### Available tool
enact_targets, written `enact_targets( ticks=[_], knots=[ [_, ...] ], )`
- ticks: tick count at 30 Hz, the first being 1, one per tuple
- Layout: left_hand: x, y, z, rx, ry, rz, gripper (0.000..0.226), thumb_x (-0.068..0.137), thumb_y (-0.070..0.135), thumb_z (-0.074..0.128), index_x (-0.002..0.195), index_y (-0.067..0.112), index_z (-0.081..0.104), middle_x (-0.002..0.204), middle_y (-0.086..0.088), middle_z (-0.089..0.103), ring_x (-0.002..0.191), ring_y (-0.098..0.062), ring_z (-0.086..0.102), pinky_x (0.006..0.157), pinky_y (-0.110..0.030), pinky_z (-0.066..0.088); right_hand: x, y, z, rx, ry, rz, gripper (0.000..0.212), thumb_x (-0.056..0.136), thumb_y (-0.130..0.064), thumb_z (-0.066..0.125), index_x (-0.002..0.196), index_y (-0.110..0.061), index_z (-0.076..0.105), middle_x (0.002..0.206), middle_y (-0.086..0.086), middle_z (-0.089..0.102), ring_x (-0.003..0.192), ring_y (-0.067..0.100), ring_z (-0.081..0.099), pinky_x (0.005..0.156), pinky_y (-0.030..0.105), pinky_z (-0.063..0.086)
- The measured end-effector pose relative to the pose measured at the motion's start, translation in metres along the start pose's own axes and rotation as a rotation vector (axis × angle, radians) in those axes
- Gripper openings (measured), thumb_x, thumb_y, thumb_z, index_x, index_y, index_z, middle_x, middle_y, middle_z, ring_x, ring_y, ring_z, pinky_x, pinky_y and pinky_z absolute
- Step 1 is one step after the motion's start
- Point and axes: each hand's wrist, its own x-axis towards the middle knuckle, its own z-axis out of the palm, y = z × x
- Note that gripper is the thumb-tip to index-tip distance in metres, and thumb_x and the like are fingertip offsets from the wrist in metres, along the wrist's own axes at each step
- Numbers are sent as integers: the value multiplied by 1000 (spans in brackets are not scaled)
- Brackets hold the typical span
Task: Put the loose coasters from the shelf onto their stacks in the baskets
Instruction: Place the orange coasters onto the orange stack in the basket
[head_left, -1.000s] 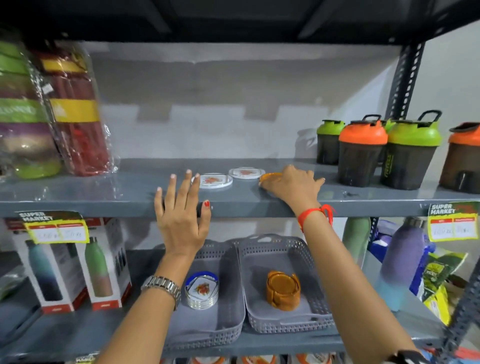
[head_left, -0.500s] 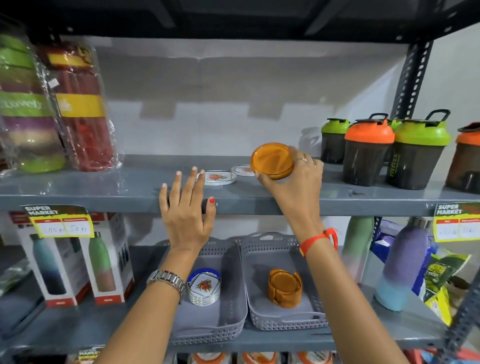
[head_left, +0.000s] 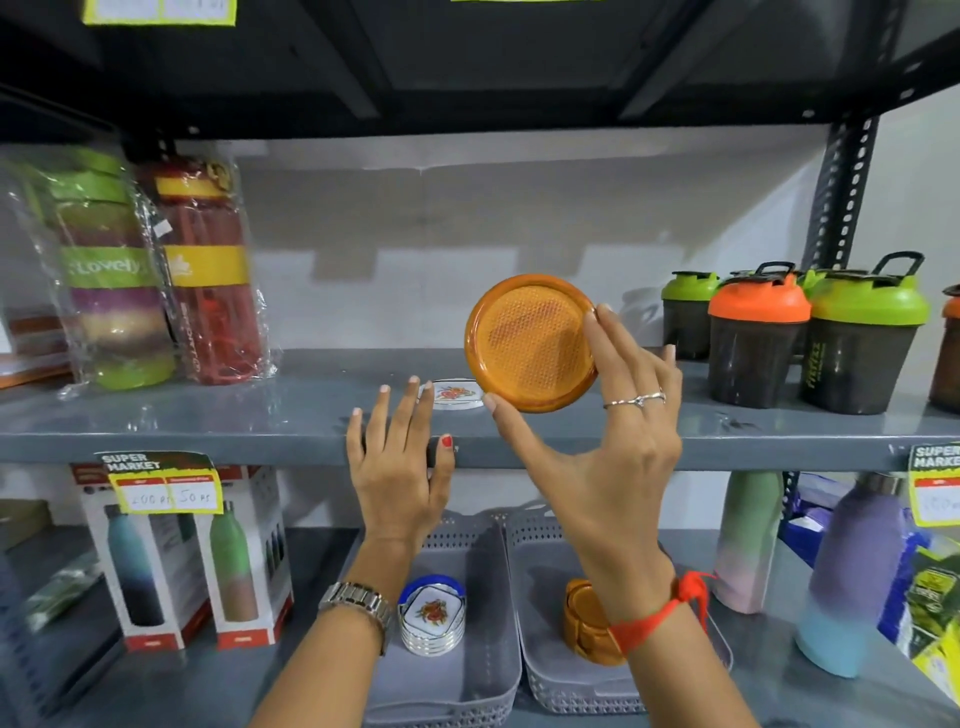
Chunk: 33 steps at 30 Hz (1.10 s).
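Right hand pinched a round orange coaster by its rim.
Glossy plastic, dimpled face; left hand lay open, empty, on the shelf edge.

orange coaster upright (textured face), white floral coaster flat on shelf

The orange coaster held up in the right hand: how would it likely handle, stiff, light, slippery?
The orange coaster probably stays stiff: pinched only at its rim by the right hand, it shows no sag. It seems light, since a fingertip grip carries it. The glossy rim may be slippery, though the textured face could add friction. Being round, it might roll if dropped on edge.
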Motion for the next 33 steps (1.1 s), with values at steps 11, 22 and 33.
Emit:
enact_targets(
  ticks=[11, 22, 33],
  knots=[
    [0, -1, 3, 19, 52, 26, 51, 100, 42, 24, 137, 14, 46, 141, -7, 49, 130, -28, 41, 111, -45, 20, -62, 15, -16, 74, -143, 149, 71, 68, -48, 77, 122, -7, 59, 132, 6, 57, 121, 20, 54, 117, 28, 25],
    [-2, -4, 13, 39, 147, 63, 52, 101, 40, 25, 135, 11, 51, 138, -6, 52, 129, -28, 43, 111, -44, 20, -168, 107, -16, -191, -588, 721, 79, 60, -70, 57, 112, -12, 66, 119, 9, 66, 116, 27, 53, 106, 50, 38],
    [-4, -8, 23, 92, 249, 67, 52, 100, 40, 23, 134, 14, 53, 136, -3, 55, 129, -26, 44, 111, -42, 22, -210, 204, 27, -669, -1002, 898, 53, 66, -54, 62, 92, -10, 73, 103, 20, 71, 104, 39, 60, 103, 47, 40]
  ],
)
